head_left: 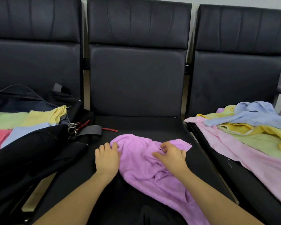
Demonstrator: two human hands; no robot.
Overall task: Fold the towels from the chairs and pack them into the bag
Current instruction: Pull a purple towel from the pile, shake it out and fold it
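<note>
Head view: a crumpled lilac terry towel (146, 163) lay on the middle black padded chair seat (152, 125), trailing off the frame's lower edge. The left hand (107, 158) gripped its left edge; the right hand (172, 154) pinched its top folds. The black bag (31, 148) was partly cropped.

bag (39, 151) left, bare seat (144, 125) ahead
</note>
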